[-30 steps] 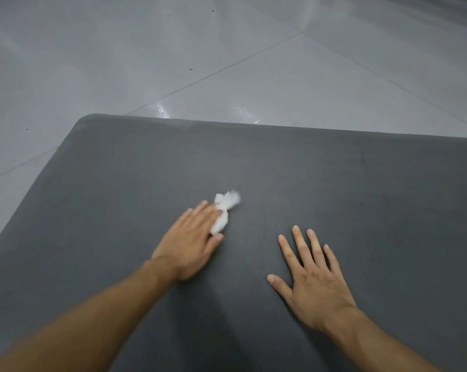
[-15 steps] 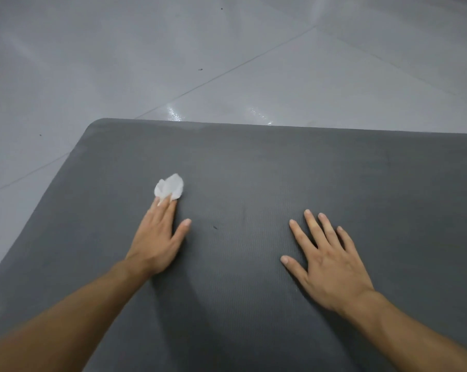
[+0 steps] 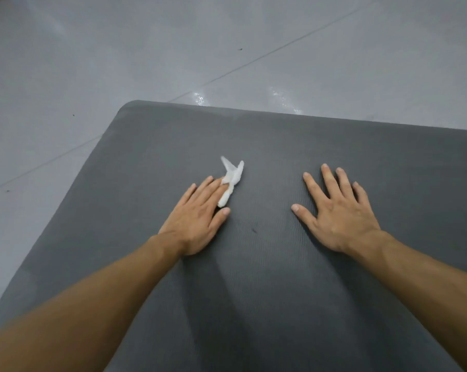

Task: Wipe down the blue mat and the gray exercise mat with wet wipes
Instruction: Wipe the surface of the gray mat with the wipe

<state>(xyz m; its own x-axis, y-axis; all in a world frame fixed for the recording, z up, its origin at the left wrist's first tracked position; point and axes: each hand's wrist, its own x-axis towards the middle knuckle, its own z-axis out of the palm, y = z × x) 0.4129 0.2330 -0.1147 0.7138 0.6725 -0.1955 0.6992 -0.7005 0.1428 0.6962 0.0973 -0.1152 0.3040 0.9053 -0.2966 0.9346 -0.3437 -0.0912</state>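
The gray exercise mat (image 3: 321, 146) fills the lower part of the head view, its rounded far-left corner near the top centre. My left hand (image 3: 197, 218) lies flat on it with straight fingers, pressing a crumpled white wet wipe (image 3: 231, 181) whose loose end sticks out past the fingertips. My right hand (image 3: 337, 210) rests flat on the mat to the right, fingers spread, holding nothing. No blue mat is in view.
Glossy pale gray floor tiles (image 3: 119, 63) surround the mat at the back and left, with wet reflections (image 3: 283, 100) just beyond the mat's far edge. A small dark speck (image 3: 254, 230) lies on the mat between my hands.
My left hand swept the wipe left across the mat, then back right toward the centre. My right hand stayed flat on the mat. The camera view shifted.
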